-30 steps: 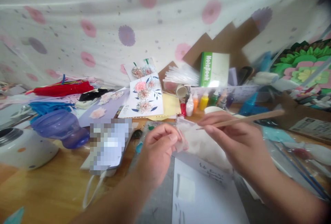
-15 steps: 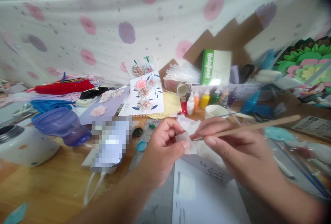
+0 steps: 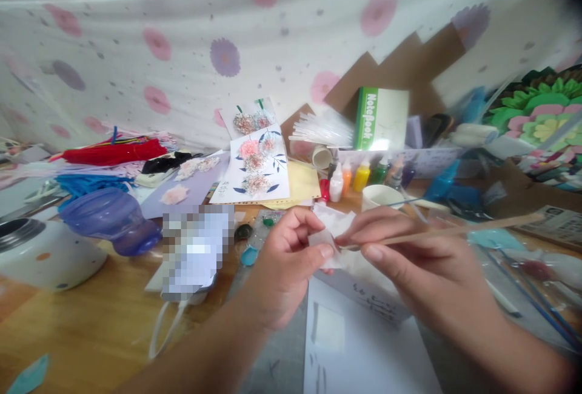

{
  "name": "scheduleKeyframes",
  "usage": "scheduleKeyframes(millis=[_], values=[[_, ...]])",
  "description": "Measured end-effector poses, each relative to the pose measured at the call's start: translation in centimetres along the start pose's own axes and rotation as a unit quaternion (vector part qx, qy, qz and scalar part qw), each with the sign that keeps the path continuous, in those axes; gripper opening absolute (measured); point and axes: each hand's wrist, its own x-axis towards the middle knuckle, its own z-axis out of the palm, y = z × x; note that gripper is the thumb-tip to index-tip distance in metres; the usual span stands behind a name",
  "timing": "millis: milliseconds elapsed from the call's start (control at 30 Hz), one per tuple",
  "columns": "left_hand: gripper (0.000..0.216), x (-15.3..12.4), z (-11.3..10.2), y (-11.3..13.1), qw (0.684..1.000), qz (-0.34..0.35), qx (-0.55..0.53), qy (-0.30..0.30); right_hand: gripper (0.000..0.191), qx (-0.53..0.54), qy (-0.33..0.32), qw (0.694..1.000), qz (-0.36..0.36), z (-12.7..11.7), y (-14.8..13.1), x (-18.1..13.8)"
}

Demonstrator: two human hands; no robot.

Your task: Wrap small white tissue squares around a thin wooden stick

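Between its thumb and fingers, my left hand (image 3: 288, 260) pinches a small piece of thin white paper (image 3: 324, 241). My right hand (image 3: 409, 254) grips a slim wooden stick (image 3: 464, 227), which slants up to the right. The stick's near end is close beside the paper; whether they touch I cannot tell. Under both hands stands a box with white tissue-like sheets (image 3: 370, 273) and handwriting on its side. A white sheet (image 3: 364, 345) lies below it, bearing a pale square and some marks.
A pixelated phone (image 3: 195, 254) with a white cable lies to the left, near a purple bowl (image 3: 109, 218) and a spotted white pot (image 3: 50, 254). Behind the hands stand paint bottles (image 3: 361, 176) and a white cup (image 3: 382, 196). Brushes (image 3: 531, 285) lie at the right.
The stick has tilted lower at its far end and shifted slightly right with my right hand. My left hand still holds the paper in nearly the same place.
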Motion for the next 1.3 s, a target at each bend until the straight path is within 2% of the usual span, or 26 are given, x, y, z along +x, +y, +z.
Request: scheduleKeyframes(millis=[433, 1300], values=[[0.024, 0.05, 0.12, 0.03, 1.000, 0.000, -0.005, 0.001, 0.016, -0.018, -0.019, 1.000, -0.009, -0.15, -0.24, 0.22], [0.025, 0.06, 0.14, 0.07, 1.000, -0.001, -0.001, 0.000, 0.019, -0.033, -0.010, 0.999, -0.016, -0.31, -0.26, 0.17]])
